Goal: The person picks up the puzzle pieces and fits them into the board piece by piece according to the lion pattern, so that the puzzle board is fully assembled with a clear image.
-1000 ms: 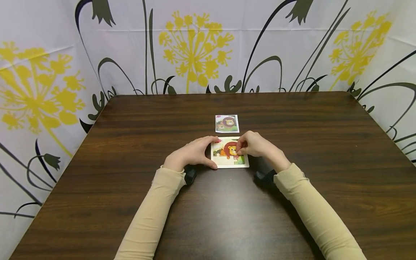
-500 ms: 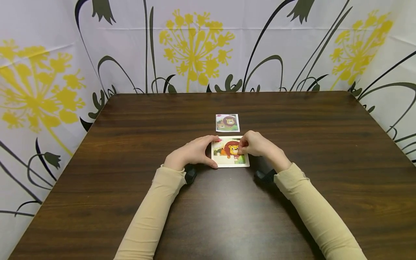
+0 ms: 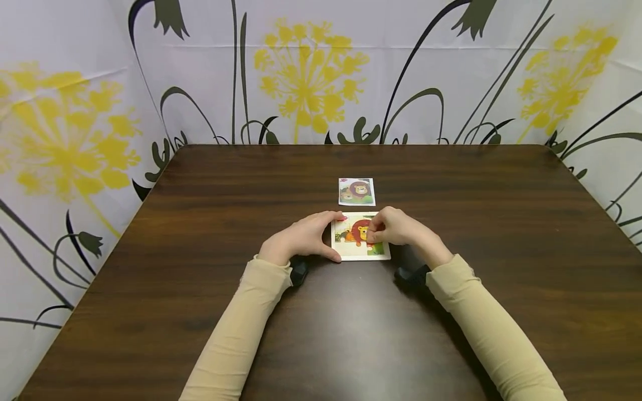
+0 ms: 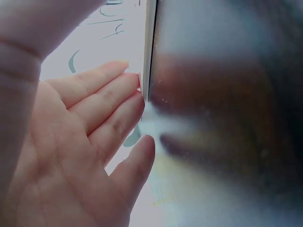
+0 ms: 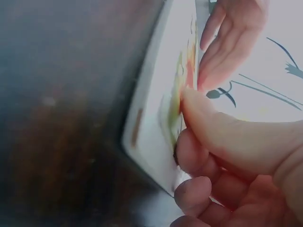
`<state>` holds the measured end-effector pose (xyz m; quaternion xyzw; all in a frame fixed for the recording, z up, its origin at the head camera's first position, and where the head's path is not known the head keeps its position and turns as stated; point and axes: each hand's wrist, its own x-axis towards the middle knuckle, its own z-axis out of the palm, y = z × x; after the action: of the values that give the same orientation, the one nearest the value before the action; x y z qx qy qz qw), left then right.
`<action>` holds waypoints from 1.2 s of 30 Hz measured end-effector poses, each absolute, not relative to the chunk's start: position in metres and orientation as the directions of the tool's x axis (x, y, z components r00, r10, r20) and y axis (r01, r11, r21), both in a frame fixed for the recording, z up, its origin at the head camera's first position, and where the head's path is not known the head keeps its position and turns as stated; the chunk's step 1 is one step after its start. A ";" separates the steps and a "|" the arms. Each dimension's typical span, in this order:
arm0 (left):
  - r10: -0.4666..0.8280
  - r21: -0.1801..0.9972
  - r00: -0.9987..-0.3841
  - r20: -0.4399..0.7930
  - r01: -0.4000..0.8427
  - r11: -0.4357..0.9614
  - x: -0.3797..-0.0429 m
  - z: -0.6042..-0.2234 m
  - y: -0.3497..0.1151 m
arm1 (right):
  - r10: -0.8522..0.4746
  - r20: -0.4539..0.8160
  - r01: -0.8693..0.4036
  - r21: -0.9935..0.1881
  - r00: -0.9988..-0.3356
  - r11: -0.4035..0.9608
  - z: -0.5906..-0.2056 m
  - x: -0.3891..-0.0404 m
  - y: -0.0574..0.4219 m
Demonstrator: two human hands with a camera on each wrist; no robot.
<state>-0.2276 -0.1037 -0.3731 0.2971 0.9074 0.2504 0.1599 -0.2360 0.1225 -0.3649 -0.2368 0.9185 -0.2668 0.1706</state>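
Note:
A cream wooden puzzle board (image 3: 348,252) lies on the table, its picture part-filled with pieces that show a lion (image 3: 360,229). Its near left area is bare cream wood. My left hand (image 3: 303,240) holds the board's left side, index finger at the far corner and thumb at the near one. In the left wrist view the other fingers (image 4: 116,130) extend fairly straight beside the edge. My right hand (image 3: 398,226) pinches at a puzzle piece on the right part of the picture, thumb and index fingertips down on the surface. Those fingertips mostly hide the piece.
A small picture card (image 3: 356,191) with a lion and a cub lies just beyond the board. The dark brown table (image 3: 200,184) stretches out to both sides. Behind it hangs a white cloth (image 3: 215,67) with yellow and grey flowers.
The head view has shifted slightly, moving the whole scene a little rightward. My right fingertips have slid a little toward the board's near edge. My left hand keeps its hold.

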 end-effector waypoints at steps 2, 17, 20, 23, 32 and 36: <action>0.619 0.547 -0.772 -0.145 0.459 0.701 -0.228 -0.374 -0.101 | -0.531 -0.188 -0.343 -0.580 -0.827 0.739 -0.367 -0.235 0.127; 0.628 0.528 -0.770 -0.111 0.490 0.694 -0.230 -0.376 -0.098 | -0.501 -0.233 -0.266 -0.625 -0.834 0.734 -0.343 -0.241 0.175; 0.625 0.530 -0.771 -0.121 0.483 0.697 -0.229 -0.375 -0.098 | -0.493 -0.226 -0.279 -0.599 -0.841 0.751 -0.339 -0.240 0.188; 0.622 0.532 -0.772 -0.131 0.475 0.701 -0.229 -0.375 -0.098 | -0.500 -0.222 -0.301 -0.577 -0.837 0.759 -0.337 -0.238 0.196; 0.618 0.545 -0.773 -0.144 0.459 0.701 -0.230 -0.377 -0.098 | -0.484 -0.233 -0.300 -0.543 -0.844 0.785 -0.340 -0.230 0.213; 0.615 0.543 -0.775 -0.148 0.456 0.705 -0.230 -0.377 -0.097 | -0.481 -0.231 -0.303 -0.535 -0.846 0.789 -0.345 -0.228 0.223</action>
<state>-0.2301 -0.0972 -0.3770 0.2944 0.9092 0.2464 0.1614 -0.2283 0.2231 -0.3451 -0.2112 0.9284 -0.2468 0.1805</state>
